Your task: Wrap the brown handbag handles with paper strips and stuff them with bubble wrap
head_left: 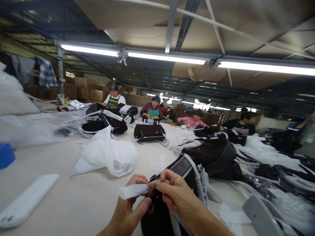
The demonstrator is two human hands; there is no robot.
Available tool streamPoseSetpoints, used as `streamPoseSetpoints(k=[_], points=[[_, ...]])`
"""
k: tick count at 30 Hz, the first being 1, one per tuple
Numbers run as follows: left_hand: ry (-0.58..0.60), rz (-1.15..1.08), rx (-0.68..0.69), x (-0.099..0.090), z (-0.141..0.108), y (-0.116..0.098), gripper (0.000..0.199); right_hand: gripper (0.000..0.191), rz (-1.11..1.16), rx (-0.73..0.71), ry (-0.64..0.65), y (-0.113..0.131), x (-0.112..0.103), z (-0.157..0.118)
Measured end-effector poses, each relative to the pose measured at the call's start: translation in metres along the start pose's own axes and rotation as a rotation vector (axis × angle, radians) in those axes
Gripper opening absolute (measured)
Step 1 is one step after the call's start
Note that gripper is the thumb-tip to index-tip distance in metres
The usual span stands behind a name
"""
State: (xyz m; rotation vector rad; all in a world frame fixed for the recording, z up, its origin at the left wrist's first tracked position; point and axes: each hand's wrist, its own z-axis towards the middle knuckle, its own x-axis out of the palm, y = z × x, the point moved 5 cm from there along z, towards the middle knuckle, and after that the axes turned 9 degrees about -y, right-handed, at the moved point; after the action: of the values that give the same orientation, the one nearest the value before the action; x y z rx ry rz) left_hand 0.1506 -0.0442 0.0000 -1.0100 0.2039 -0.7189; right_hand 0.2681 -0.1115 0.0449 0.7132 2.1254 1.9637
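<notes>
Close in front of me is a dark brown bag (pixel 157 216) with pale wrapped handles, partly covered by my hands. My right hand (pixel 179 196) is closed, thumb and forefinger pinching the end of a white strip of wrapping (pixel 133 191) by the bag's black strap fitting. The strip lies across the fingers of my left hand (pixel 128 206). That hand is curled around the bag's edge near the fitting, its thumb against the dark material; its exact grip is partly hidden. Another dark bag (pixel 211 154) lies just beyond, to the right.
A crumpled white cloth bag (pixel 108 154) lies ahead on the pale table (pixel 73 200). A white phone (pixel 29 200) and blue object (pixel 6 155) are at left. Farther bags (pixel 150 132) (pixel 105 121) stand ahead. Straps and plastic (pixel 292 200) crowd the right. Several people work across the table.
</notes>
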Motion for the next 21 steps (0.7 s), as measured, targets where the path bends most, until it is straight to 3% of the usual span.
streamPoseSetpoints(k=[5,8,13,17,21], points=[[-0.145,0.11,0.039,-0.003,0.003,0.008,0.008,0.049,-0.03,-0.002,-0.005,-0.001,0.0,0.0],[-0.16,0.172,0.027,-0.003,0.006,0.009,0.015,0.049,-0.054,-0.032,-0.015,-0.003,-0.001,0.004],[-0.151,0.279,0.087,-0.005,0.007,0.005,0.018,0.035,-0.277,-0.336,-0.092,0.0,-0.003,0.01],[-0.083,0.369,0.307,-0.008,0.008,-0.001,0.008,0.019,-0.534,-0.483,-0.112,0.008,-0.001,0.012],[-0.036,0.569,0.58,-0.013,0.006,-0.012,0.009,0.013,-0.738,-0.62,0.06,0.017,0.006,0.018]])
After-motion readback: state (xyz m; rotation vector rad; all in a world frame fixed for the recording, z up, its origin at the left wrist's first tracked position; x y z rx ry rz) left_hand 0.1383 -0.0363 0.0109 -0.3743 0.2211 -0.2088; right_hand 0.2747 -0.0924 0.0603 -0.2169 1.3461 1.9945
